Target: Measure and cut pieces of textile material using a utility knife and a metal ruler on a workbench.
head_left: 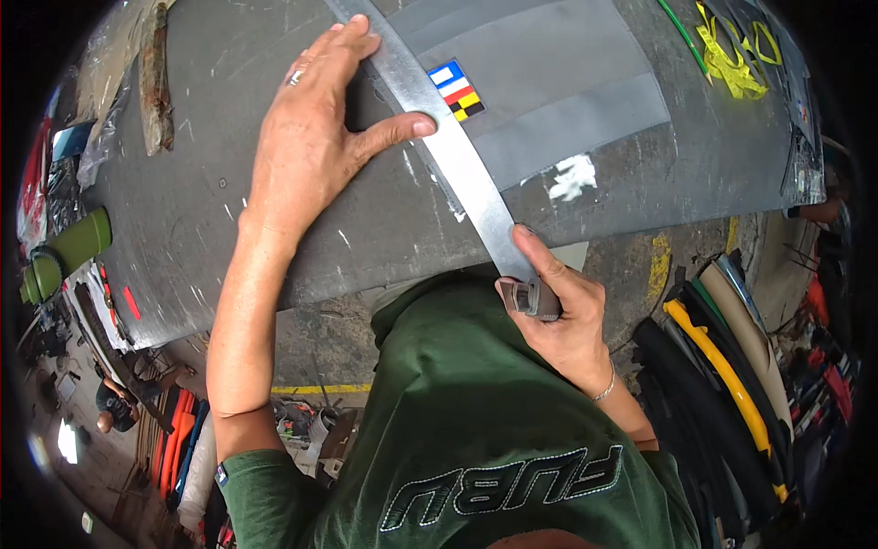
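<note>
A long metal ruler (439, 137) lies slanted across a grey fabric panel (549, 55) and sticks out past the table's near edge. My left hand (315, 119) rests with fingers stretched out; its fingertips and thumb press on the ruler's left side. My right hand (567, 316) is closed at the ruler's near end, its thumb along the metal. In it is a small dark-handled tool (540, 302) with a metal end, its exact kind unclear. Beside the ruler, a patch of coloured signal flags (455, 91) sits on the fabric.
The dark, scratched worktable (183, 247) has a white smear near the panel. At far right lie a green pencil (686, 41) and yellow strips (732, 64). A green roll (82, 242) is at left. Material rolls (722, 366) stand right of me; another person (114, 403) is far left.
</note>
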A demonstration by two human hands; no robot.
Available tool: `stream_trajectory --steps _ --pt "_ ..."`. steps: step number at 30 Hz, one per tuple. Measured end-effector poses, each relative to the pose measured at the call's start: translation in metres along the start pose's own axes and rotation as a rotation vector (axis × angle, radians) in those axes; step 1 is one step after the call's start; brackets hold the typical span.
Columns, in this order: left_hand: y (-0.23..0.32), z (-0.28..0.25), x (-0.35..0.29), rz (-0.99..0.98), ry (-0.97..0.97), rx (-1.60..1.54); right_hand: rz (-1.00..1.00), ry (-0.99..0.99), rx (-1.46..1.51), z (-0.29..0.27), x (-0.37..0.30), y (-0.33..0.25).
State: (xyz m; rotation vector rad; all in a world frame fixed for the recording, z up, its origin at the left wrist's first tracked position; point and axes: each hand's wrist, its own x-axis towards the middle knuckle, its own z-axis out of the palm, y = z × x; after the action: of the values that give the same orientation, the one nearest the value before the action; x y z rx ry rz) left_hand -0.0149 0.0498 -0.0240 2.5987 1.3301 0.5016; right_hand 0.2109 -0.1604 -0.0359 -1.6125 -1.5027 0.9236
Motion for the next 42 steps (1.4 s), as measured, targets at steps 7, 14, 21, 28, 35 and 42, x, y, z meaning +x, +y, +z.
stream_trajectory --steps 7,14,21,28,35,42 --pt "0.0021 0.0101 -0.0067 -0.033 0.027 -0.104 -0.066 0.012 -0.05 0.0003 -0.0013 0.0032" --pt "0.0014 0.0088 -0.0071 -0.001 0.018 -0.078 -0.062 0.007 -0.039 -0.0002 -0.0005 0.0046" --pt "0.0044 0.0065 -0.0067 -0.091 -0.031 -0.141 -0.053 0.004 -0.033 -0.0009 -0.0002 0.0043" --pt "0.003 0.0065 -0.0053 -0.058 -0.021 -0.114 -0.064 0.005 -0.04 0.0 -0.0008 0.0064" --pt "0.0031 0.007 -0.0049 -0.057 -0.024 -0.113 -0.071 0.004 -0.022 0.0001 -0.001 0.0067" --pt "0.0032 0.008 -0.0045 -0.047 -0.015 -0.096 -0.073 0.005 -0.013 0.0003 0.0001 0.0062"
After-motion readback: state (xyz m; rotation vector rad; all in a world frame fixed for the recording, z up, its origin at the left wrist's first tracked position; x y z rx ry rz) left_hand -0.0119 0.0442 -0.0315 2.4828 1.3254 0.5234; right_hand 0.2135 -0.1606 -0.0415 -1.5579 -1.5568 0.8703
